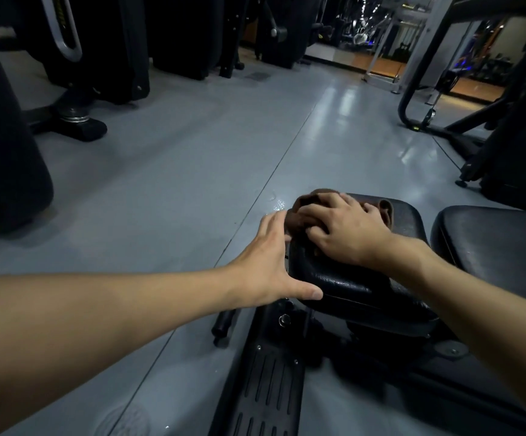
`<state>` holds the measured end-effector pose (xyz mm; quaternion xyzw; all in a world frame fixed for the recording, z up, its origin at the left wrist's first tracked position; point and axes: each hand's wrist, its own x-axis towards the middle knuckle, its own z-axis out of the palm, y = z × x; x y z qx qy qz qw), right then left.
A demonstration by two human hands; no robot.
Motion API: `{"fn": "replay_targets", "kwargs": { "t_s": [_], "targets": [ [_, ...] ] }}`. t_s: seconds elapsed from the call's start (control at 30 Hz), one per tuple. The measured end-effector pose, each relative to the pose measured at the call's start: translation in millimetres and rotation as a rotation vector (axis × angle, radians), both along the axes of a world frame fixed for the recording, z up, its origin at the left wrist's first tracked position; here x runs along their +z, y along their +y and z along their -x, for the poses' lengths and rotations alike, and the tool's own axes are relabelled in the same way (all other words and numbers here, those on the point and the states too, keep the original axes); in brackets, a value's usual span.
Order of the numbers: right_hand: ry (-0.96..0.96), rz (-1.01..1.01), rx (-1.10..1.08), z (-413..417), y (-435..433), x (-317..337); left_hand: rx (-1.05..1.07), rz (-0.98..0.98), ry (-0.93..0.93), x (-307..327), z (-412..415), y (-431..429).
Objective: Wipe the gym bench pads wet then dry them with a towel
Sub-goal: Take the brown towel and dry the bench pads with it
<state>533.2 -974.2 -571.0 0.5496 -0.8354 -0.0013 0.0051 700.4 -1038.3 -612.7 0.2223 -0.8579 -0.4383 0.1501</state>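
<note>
This step looks best done with the seat pad (346, 283) held steady and overlapping strokes carried right to its seams. At centre frame the left hand (268, 262), spread wide, braces the pad's near-left edge, thumb on its rim, gripping nothing. Just beyond, the right hand (349, 232) presses the bunched brown cloth (302, 204) onto the pad's far end, fingers bent over it.
</note>
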Motion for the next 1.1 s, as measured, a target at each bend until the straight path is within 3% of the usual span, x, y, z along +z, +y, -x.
{"fn": "replay_targets", "kwargs": {
  "t_s": [0.27, 0.6, 0.87, 1.0, 1.1],
  "targets": [
    [0.084, -0.087, 0.144, -49, 85, 14, 0.043, 0.054, -0.015, 2, 3, 4],
    [-0.074, -0.015, -0.12, 12, -26, 7, -0.027, -0.075, -0.023, -6, -1, -1],
    [-0.08, 0.147, -0.426, 104, 21, 17, -0.062, -0.014, -0.059, -6, 6, -9],
    [-0.014, 0.122, -0.443, 92, 22, 13, -0.062, -0.005, -0.066, -3, 11, -11],
    [0.088, 0.089, -0.334, 51, 13, 8, -0.051, -0.005, -0.084, -3, 11, -12]
  ]
}}
